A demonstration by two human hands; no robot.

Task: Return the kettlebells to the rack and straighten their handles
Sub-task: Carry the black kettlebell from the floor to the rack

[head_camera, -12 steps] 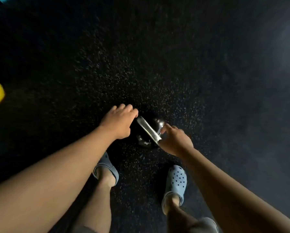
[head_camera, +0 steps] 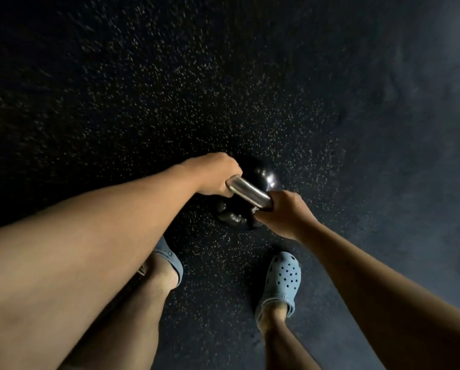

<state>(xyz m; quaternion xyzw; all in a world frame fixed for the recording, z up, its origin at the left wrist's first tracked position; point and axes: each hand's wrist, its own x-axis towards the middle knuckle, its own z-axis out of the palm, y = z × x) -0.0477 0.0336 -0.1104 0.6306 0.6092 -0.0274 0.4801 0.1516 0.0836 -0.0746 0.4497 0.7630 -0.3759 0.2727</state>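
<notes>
Both hands wrapped tight on the steel handle (head_camera: 247,191), left hand (head_camera: 215,174) far end, right hand (head_camera: 282,211) near end; black kettlebell (head_camera: 253,193) over speckled floor (head_camera: 170,102), just ahead of blue clogs (head_camera: 281,283)

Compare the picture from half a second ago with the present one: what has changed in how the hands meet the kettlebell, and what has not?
Both hands closed on the handle: the left hand went from the kettlebell body to one end, and the right hand wrapped the other. The speckled floor and blue clogs are unchanged.
</notes>
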